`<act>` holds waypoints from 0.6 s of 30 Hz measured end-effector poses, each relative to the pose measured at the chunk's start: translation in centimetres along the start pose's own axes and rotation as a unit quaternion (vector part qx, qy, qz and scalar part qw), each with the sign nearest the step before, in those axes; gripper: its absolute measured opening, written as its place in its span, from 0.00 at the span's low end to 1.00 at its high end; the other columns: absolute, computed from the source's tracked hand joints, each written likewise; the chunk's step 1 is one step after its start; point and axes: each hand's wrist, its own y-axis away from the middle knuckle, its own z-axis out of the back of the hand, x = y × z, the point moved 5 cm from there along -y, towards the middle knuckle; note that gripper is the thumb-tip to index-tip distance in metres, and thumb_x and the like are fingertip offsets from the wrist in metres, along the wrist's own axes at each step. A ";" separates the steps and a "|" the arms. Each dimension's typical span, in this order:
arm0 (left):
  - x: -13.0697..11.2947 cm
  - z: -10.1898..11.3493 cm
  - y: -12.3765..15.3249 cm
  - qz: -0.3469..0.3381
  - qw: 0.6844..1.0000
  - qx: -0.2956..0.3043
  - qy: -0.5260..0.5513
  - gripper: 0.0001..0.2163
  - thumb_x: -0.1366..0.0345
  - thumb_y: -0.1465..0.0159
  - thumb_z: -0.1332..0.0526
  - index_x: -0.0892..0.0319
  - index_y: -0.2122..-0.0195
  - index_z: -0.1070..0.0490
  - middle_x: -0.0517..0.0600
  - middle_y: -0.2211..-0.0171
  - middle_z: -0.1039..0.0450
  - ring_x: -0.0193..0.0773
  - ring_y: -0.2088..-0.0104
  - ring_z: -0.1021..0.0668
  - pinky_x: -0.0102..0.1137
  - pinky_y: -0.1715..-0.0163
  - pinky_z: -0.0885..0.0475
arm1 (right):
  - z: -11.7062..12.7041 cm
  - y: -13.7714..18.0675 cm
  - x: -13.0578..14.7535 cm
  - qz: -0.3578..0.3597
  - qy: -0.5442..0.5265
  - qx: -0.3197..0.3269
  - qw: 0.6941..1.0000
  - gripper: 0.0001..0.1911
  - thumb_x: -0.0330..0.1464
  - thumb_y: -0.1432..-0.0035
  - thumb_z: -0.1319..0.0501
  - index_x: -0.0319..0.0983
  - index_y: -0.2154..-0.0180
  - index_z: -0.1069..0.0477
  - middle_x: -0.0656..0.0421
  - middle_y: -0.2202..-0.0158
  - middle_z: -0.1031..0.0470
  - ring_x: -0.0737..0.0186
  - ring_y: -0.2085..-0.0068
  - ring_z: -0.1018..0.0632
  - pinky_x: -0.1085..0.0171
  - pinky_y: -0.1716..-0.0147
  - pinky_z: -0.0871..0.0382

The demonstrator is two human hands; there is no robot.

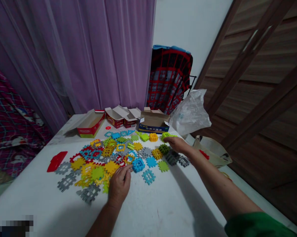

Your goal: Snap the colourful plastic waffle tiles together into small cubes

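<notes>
Many flat, notched interlocking plastic pieces lie spread over the white table. My left hand [120, 183] rests at the near edge of the pile with its fingers curled together. Its fingertips are beside a blue cube-shaped block [138, 165] and a yellow piece [111, 167]; whatever they may hold is hidden. Stretched out to the far right, my right hand [177, 144] has its fingers closed at a lime-green stack of pieces [166, 135]. Just below that hand are a dark green stack [164, 149] and a dark grey block [172, 158].
Open cardboard boxes, including a blue one [153, 128] and a red one [91, 130], line the table's back. A red plastic piece [56, 161] lies at left. A clear plastic bag [191, 113] and a pale bag [212, 153] are on the right.
</notes>
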 end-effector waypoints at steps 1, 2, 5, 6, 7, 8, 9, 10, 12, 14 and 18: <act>0.0 0.0 0.0 0.002 1.000 0.000 -0.002 0.11 0.67 0.32 0.47 0.56 0.57 0.25 0.47 0.68 0.19 0.36 0.66 0.18 0.30 0.63 0.24 | -0.5 -0.6 0.3 0.004 0.004 0.010 1.000 0.24 0.22 0.41 0.50 0.42 0.48 0.25 0.56 0.48 0.22 0.57 0.47 0.23 0.62 0.48 0.32; 0.0 0.1 0.0 0.004 1.000 0.000 -0.003 0.11 0.67 0.32 0.47 0.56 0.58 0.25 0.47 0.68 0.19 0.36 0.66 0.18 0.30 0.63 0.24 | -0.9 -1.2 0.5 0.007 0.006 0.020 1.000 0.26 0.21 0.43 0.49 0.42 0.47 0.25 0.56 0.47 0.22 0.57 0.47 0.23 0.62 0.48 0.32; -0.1 0.1 -0.1 0.008 1.000 0.004 -0.001 0.11 0.67 0.33 0.47 0.55 0.59 0.24 0.47 0.68 0.19 0.36 0.66 0.18 0.30 0.63 0.24 | -2.0 -2.7 1.1 0.017 0.009 0.050 0.999 0.30 0.19 0.46 0.49 0.43 0.44 0.28 0.57 0.48 0.22 0.58 0.47 0.22 0.63 0.49 0.31; -0.1 0.1 -0.1 0.010 1.000 0.006 -0.001 0.11 0.67 0.33 0.47 0.55 0.59 0.24 0.47 0.68 0.19 0.36 0.66 0.18 0.30 0.63 0.24 | -2.3 -2.9 1.2 0.019 0.009 0.059 0.998 0.32 0.18 0.47 0.49 0.43 0.44 0.29 0.57 0.48 0.22 0.59 0.48 0.22 0.63 0.49 0.31; -0.1 0.1 -0.1 0.012 1.000 0.009 0.000 0.11 0.67 0.33 0.47 0.55 0.59 0.24 0.47 0.68 0.19 0.36 0.66 0.18 0.30 0.64 0.24 | -2.5 -3.1 1.2 0.020 0.009 0.067 0.997 0.32 0.18 0.47 0.49 0.44 0.43 0.29 0.58 0.49 0.21 0.59 0.49 0.22 0.63 0.50 0.31; -0.1 0.0 -0.1 0.013 1.000 0.011 0.000 0.11 0.67 0.33 0.47 0.55 0.59 0.24 0.47 0.68 0.19 0.36 0.66 0.18 0.30 0.64 0.24 | -2.8 -3.2 1.2 0.020 0.010 0.074 0.997 0.33 0.17 0.48 0.49 0.43 0.43 0.29 0.58 0.49 0.21 0.59 0.49 0.21 0.63 0.50 0.31; 0.0 0.0 -0.1 0.014 1.000 0.013 0.000 0.11 0.67 0.33 0.47 0.55 0.59 0.24 0.47 0.68 0.19 0.36 0.66 0.18 0.30 0.64 0.24 | -3.0 -3.3 1.1 0.020 0.009 0.078 0.997 0.33 0.17 0.48 0.49 0.43 0.43 0.29 0.57 0.50 0.20 0.59 0.50 0.21 0.63 0.51 0.30; 0.0 0.0 -0.1 0.015 1.000 0.013 0.000 0.11 0.67 0.33 0.46 0.55 0.58 0.24 0.47 0.68 0.19 0.36 0.66 0.18 0.30 0.64 0.24 | -3.2 -3.3 1.1 0.019 0.008 0.081 0.997 0.33 0.17 0.49 0.48 0.43 0.43 0.28 0.57 0.51 0.20 0.59 0.51 0.21 0.63 0.51 0.30; 0.1 -0.1 0.0 0.016 1.000 0.015 0.001 0.11 0.67 0.33 0.46 0.55 0.59 0.24 0.47 0.68 0.19 0.36 0.66 0.18 0.30 0.64 0.24 | -3.4 -3.3 1.0 0.017 0.005 0.080 0.997 0.34 0.17 0.50 0.48 0.43 0.44 0.28 0.57 0.52 0.20 0.59 0.51 0.20 0.64 0.52 0.30; 0.1 -0.1 0.0 0.016 1.000 0.015 0.001 0.11 0.67 0.33 0.46 0.55 0.59 0.24 0.47 0.68 0.19 0.36 0.66 0.18 0.30 0.64 0.24 | -3.4 -3.4 0.9 0.015 -0.001 0.069 0.998 0.33 0.17 0.50 0.48 0.42 0.44 0.27 0.57 0.52 0.19 0.59 0.52 0.20 0.64 0.52 0.30; 0.0 -0.1 0.0 0.014 1.000 0.014 -0.002 0.11 0.68 0.33 0.47 0.55 0.59 0.24 0.47 0.68 0.19 0.36 0.66 0.18 0.30 0.63 0.24 | -1.9 -2.7 1.1 0.016 -0.016 0.017 1.000 0.29 0.18 0.46 0.48 0.41 0.46 0.26 0.55 0.51 0.20 0.58 0.51 0.20 0.62 0.51 0.29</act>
